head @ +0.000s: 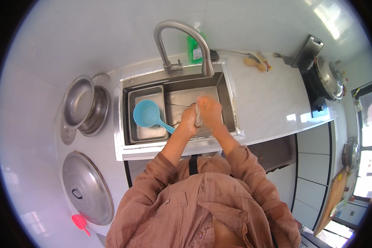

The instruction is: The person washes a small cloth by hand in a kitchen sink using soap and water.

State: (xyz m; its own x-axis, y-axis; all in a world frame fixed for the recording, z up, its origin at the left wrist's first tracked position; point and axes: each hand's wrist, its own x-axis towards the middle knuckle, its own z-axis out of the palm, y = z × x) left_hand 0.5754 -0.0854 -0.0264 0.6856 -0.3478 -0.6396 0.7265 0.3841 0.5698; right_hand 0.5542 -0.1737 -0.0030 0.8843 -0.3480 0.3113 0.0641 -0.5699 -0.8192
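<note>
Over the right basin of a steel sink (190,93), my left hand (189,117) and my right hand (210,108) are close together. Between them is a pale, bunched cloth (199,117), gripped by both; my fingers hide much of it, and the right hand is slightly blurred. Left of my hands, a light blue plastic dipper (146,114) rests in the shallow steel tray (133,136) of the sink, its handle slanting toward my left wrist. A curved steel faucet (186,25) arches above the basin from behind, its spout head beyond my right hand.
Behind the faucet stands a green bottle (194,49). Steel bowls (78,102) and a large metal lid (86,189) lie on the left counter, near a pink dipper (79,221). Rightward are a scrubbing brush (254,63), a cleaver (287,59) and a lidded wok (328,77) on a stove.
</note>
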